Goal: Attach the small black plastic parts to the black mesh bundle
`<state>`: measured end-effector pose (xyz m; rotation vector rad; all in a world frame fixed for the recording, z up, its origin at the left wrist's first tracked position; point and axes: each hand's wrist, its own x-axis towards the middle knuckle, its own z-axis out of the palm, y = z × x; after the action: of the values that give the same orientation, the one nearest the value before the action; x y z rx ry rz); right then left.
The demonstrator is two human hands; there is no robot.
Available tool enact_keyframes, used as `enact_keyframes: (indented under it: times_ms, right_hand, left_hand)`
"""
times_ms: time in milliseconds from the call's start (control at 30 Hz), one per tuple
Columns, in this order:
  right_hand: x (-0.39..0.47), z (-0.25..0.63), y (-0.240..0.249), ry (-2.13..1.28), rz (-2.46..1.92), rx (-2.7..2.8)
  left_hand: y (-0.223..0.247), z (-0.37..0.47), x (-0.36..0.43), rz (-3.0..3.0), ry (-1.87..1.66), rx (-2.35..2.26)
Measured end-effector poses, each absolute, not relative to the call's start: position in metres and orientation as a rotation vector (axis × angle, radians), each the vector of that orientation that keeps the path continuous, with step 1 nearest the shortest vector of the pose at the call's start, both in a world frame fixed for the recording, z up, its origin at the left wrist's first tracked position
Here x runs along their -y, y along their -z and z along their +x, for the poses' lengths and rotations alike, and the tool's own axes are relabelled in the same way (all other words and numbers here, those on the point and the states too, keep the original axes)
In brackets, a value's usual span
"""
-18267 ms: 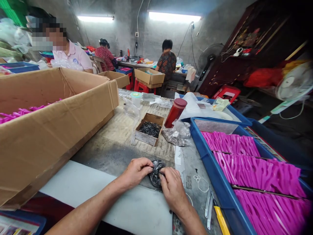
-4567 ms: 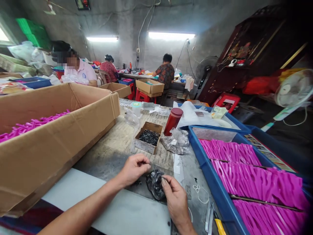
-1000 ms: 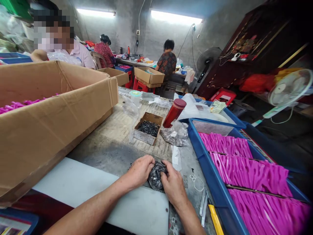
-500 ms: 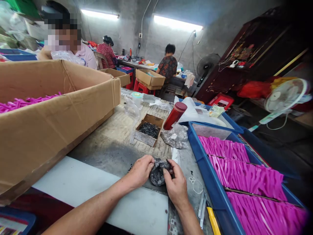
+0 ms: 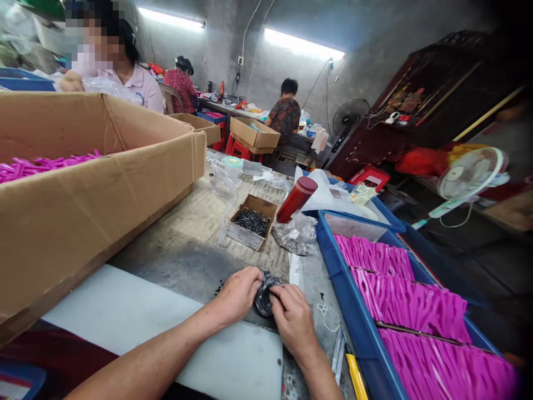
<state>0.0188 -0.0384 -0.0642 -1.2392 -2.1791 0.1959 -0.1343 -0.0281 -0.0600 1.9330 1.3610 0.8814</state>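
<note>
A small dark plastic bag (image 5: 265,300), its contents too small to make out, rests on the table between my hands. My left hand (image 5: 239,294) pinches its left edge. At the bag's right side my right hand (image 5: 293,316) is closed, with thumb and forefinger over the mouth; whether they grip the rim or a small piece is unclear. Beyond the hands stands a small open carton (image 5: 245,238) of small black pieces. A clear bag of small metallic parts (image 5: 295,236) lies to its right, beside a red flask (image 5: 296,199).
A large cardboard box (image 5: 95,205) of magenta pieces fills the left. On the right is a blue crate (image 5: 353,328) with rows of magenta strips. A yellow-handled tool (image 5: 356,378) and white string (image 5: 328,316) lie beside it. People sit farther back.
My right hand has moved left, across the bag's mouth, covering more of it. My left hand stays nearly in place. The person at the left has turned their head.
</note>
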Motion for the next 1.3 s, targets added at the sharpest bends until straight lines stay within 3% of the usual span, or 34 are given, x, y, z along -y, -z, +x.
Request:
enact_keyframes:
  times_ms: [367, 633, 933, 1300]
  right_hand:
    - [0.034, 0.009, 0.063, 0.046, -1.67, 2.508]
    - [0.029, 0.001, 0.048, -0.011, -1.756, 2.699]
    - [0.029, 0.002, 0.051, 0.031, -1.679, 2.751]
    - [0.034, 0.019, 0.071, -0.114, -1.408, 2.41]
  left_hand:
    - [0.062, -0.135, 0.028, 1.963, -0.789, -1.384]
    - [0.059, -0.136, 0.028, 1.935, -0.804, -1.402]
    - [0.064, -0.137, 0.026, 1.95, -0.816, -1.409]
    - [0.062, -0.137, 0.026, 1.942, -0.859, -1.361]
